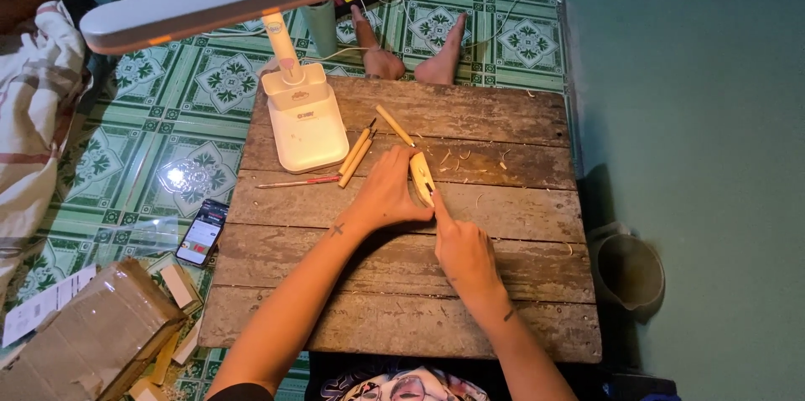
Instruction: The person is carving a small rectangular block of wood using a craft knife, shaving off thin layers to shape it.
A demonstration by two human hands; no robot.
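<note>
Fingers (401, 168) of the left hand (387, 191) clamp the pale wood piece (419, 176); right hand (461, 250) grips a small blade (431, 191) against it. One slip on that curved wood and the blade likely nicks the left fingers.

A home floor workspace — green patterned tiles (176, 108), low plank board (503, 284), desk lamp (302, 116).

A white lamp (303, 120) stands on the left of the weathered plank desk (503, 284), its long head stretching overhead. Beside its base lie wood-handled tools (356, 156) and a thin red stick (298, 182). Off on the green patterned floor (193, 91): a phone (203, 232), a cardboard box (92, 334), and at right a dark pot (629, 271).
</note>
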